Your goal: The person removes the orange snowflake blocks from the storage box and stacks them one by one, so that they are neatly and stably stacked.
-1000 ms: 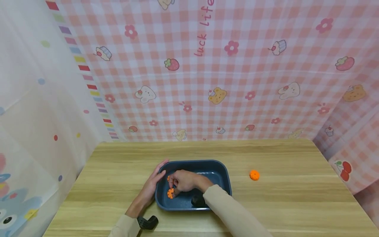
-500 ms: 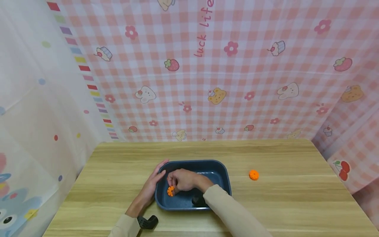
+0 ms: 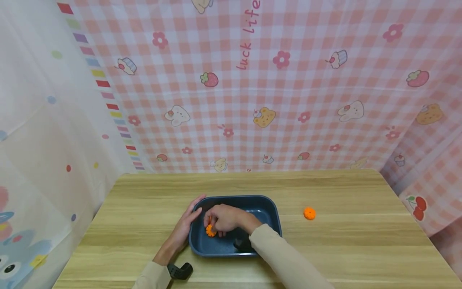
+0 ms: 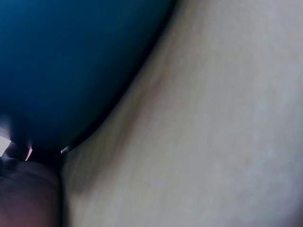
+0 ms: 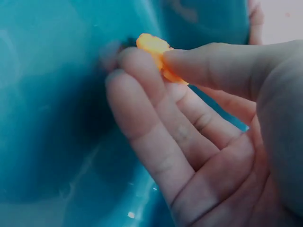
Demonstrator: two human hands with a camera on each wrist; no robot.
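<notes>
One orange disc (image 3: 211, 231) (maybe two, fingers hide some), inside the blue tray (image 3: 216, 248), is likely light, stiff, best pinched across its faces as right hand (image 3: 226, 218) does, thumb against fingers, left hand (image 3: 186, 221) straight-fingered on the rim.

Pink checked curtain (image 3: 238, 100), wood-grain table (image 3: 346, 245)

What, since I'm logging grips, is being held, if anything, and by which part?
The right hand pinches at least one orange notched disc near its edge; the left hand rests against the blue tray.
</notes>
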